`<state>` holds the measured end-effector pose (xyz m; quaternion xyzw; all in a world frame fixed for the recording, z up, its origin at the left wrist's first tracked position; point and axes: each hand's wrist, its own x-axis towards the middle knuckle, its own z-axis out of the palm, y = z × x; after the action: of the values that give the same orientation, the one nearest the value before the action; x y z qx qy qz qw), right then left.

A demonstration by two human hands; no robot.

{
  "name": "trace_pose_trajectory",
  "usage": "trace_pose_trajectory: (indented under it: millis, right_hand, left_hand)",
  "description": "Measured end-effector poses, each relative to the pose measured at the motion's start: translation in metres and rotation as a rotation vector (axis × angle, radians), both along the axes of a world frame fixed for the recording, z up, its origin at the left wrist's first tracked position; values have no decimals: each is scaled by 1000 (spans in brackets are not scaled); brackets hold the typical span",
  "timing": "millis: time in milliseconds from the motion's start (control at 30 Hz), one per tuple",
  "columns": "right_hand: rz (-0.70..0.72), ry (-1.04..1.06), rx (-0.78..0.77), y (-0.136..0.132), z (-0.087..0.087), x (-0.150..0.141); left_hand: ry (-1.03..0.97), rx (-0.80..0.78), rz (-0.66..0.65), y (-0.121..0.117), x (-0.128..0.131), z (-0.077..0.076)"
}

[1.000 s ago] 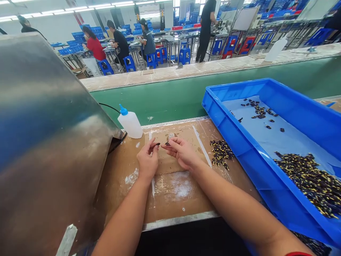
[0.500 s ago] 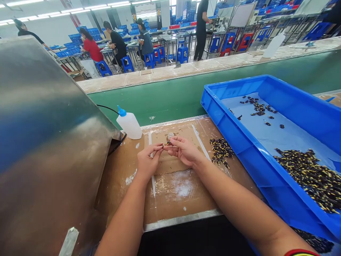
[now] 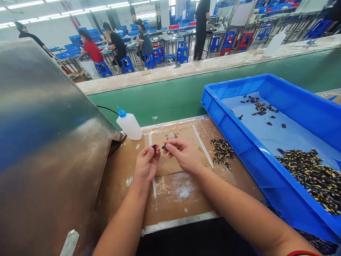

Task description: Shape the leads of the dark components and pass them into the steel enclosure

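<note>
- Factory floor stretches across the top of the frame, with rows of steel workbenches, blue stools and blue crates; seated co-workers (image 3: 115, 44) work at upper left, and a standing person (image 3: 201, 28) is at top centre.
- Green conveyor belt (image 3: 165, 103) runs across the middle, behind a brown, cardboard-covered tabletop (image 3: 119, 188).
- Left hand (image 3: 146, 165), at centre, has its fingers (image 3: 155, 151) clenched on a small dark piece (image 3: 154, 146).
- Right hand (image 3: 183, 155), just beside it, pinches a second dark piece (image 3: 163, 147) in its fingers (image 3: 173, 144).
- Cardboard sheet (image 3: 165, 163) lies under both hands.
- Loose heap of black-and-yellow pieces (image 3: 222, 151) sits on the tabletop, right of the hands.
- Blue plastic tray (image 3: 239, 149) at right holds a bigger heap (image 3: 309, 177) at lower right and scattered pieces (image 3: 258, 106) at its far end.
- White squeeze bottle (image 3: 129, 126) with a blue nozzle stands upper left of the hands, beside a stainless steel hood (image 3: 48, 142) filling the left of the frame.
</note>
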<state>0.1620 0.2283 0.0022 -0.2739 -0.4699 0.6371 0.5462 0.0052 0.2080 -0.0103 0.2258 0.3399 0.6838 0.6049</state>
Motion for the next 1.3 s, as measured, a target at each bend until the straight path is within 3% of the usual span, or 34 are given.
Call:
trace_pose_trajectory:
  millis: [200,433,633,1033,1300]
  right_hand:
    - [-93,-134,93,-11,1,0]
    - [-211,-430,441,-14,-3,4]
    - [-322,-507,573,-14,-6,2]
    - [-272,-542,542,-12,-7,3]
    - [-246,-557,568,-8,-9,8]
  left_hand:
    - [51,31,16,2,-5,-5]
    - [110,55,18,2,-3,-12]
    - [100,63,-9,1,-2,-10]
    - [116,73,-13,2,-1,-11]
    - [298,110,51,2,-2,-11]
